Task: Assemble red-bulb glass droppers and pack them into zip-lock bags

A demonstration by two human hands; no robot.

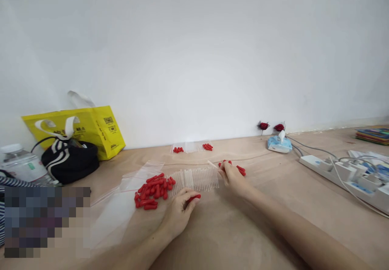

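Observation:
A red rubber bulb point(195, 197) is pinched in my left hand point(181, 210), just in front of a row of clear thin tubes point(194, 179). At the right end of that row, my right hand point(230, 177) has its fingers closed round a thin clear tube point(213, 164), which points up and left. Red bulbs point(241, 170) lie right beside and behind my right hand, partly hidden by it. Left of the tubes sits a pile of red bulbs point(152, 190).
Clear plastic bags point(112, 211) lie at the left; small bags with red bulbs point(208, 147) lie by the wall. A yellow bag point(101, 130), a black bag point(73, 160) and a jar point(22, 164) stand left. Tissues point(278, 144) and a power strip point(319, 165) are right.

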